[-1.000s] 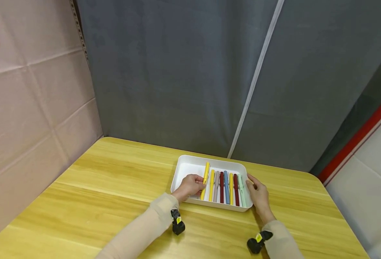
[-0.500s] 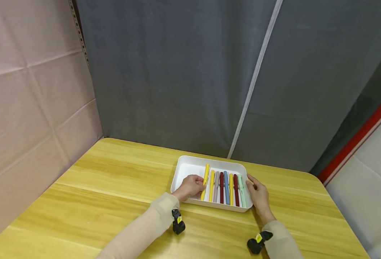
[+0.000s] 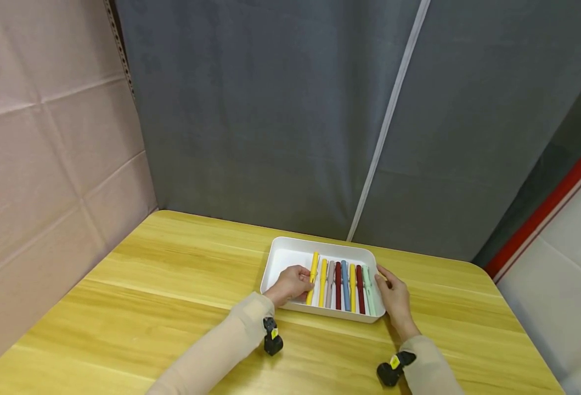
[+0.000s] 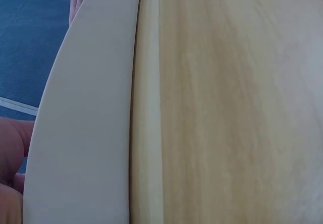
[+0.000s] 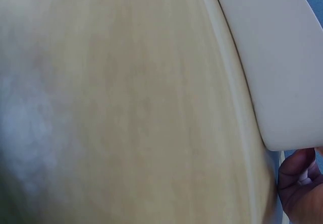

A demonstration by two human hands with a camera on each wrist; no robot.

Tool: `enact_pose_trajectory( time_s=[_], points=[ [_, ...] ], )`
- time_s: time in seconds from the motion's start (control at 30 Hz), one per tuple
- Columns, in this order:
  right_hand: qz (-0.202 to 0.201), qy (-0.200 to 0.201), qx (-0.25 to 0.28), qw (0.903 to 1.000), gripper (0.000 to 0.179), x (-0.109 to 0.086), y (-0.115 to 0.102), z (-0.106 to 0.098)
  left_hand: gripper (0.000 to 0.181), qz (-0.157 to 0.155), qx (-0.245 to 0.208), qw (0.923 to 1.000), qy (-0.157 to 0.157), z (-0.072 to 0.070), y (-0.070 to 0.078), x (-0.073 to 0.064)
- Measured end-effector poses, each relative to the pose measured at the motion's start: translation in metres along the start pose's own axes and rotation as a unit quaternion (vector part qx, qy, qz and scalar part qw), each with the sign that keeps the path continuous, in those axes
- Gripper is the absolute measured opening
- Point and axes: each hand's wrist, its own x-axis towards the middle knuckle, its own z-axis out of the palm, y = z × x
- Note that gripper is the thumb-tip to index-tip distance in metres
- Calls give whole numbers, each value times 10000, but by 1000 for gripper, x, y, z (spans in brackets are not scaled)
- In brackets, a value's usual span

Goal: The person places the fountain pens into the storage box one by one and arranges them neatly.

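Observation:
A white tray [image 3: 284, 244] stands on the table, also visible as a pale wall [image 4: 83, 108] in the left wrist view. My left hand [image 3: 290, 282] reaches over its near left side and pinches a yellow pen [image 3: 314, 266] at the left end of a row. To the right lie another yellow pen [image 3: 322, 282], a grey pen [image 3: 330, 283], a dark red pen [image 3: 338, 285], a blue pen [image 3: 345, 285] and several more, ending with a light green pen [image 3: 368, 291]. My right hand [image 3: 395, 299] holds the tray's right edge, its fingers curled there.
The wood-grain table [image 3: 171, 285] extends around the tray. A grey curtain [image 3: 270, 120] hangs behind its far edge, and a pale cloth wall [image 3: 58, 137] stands at the left. Both wrists carry small black cameras [image 3: 272, 337].
The yellow pen in my left hand has sunk slightly, its far end now lower and nearer the tray. My right hand and the other pens have stayed put.

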Motion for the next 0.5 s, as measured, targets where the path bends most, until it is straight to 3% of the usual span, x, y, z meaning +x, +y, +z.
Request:
enact_pose_trajectory(
  time_s=[0.5],
  points=[
    [-1,-6,32,10000,41,-1,-2,1,25,68,242,9997,-34,0,0,0]
  ],
)
